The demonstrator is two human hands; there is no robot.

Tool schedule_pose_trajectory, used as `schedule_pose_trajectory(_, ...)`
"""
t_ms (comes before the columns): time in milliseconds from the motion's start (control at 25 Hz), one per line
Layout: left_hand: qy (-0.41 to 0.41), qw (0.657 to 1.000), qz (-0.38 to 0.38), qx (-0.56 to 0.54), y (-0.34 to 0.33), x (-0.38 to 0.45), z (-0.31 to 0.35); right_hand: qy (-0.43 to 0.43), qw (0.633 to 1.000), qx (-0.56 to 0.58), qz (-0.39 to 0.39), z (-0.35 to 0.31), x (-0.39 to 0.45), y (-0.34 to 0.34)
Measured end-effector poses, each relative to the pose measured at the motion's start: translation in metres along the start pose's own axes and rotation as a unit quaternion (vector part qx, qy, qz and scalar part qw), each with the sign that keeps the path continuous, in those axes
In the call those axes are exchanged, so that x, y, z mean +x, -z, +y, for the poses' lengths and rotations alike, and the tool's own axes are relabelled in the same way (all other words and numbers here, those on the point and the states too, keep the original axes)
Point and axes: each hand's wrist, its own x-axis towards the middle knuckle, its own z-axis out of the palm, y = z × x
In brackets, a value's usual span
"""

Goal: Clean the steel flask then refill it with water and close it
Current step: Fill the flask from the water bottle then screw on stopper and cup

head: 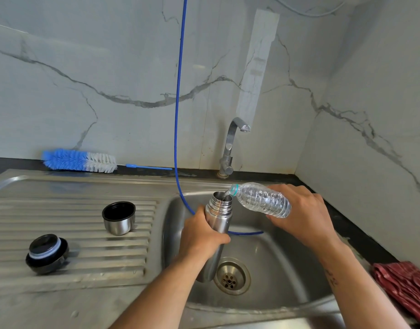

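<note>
My left hand [202,236] grips the steel flask [218,217] around its middle, holding it upright over the sink basin [270,252]; its mouth is uncovered. My right hand [301,214] grips a clear plastic water bottle [261,198], tipped with its neck at the flask's mouth, and water runs in. On the ribbed drainboard [69,238] to the left, the flask's steel cup lid [119,217] stands with its hollow side up. The black stopper [47,254] lies nearer the front left.
A blue and white bottle brush [79,160] lies along the back counter edge. A blue hose [178,108] hangs from above into the basin. The tap [230,146] stands behind the sink. A red cloth [403,286] lies on the dark counter at right. The drain [231,276] is below the flask.
</note>
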Motion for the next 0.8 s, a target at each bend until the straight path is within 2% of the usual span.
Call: schedule_pose_trajectory(800,0.025,0.999,-0.014,-0.023,-0.0007,-0.0014,0.0013,0.006,0.999,-0.021,0.036,-0.0004,0.0003,0.0049)
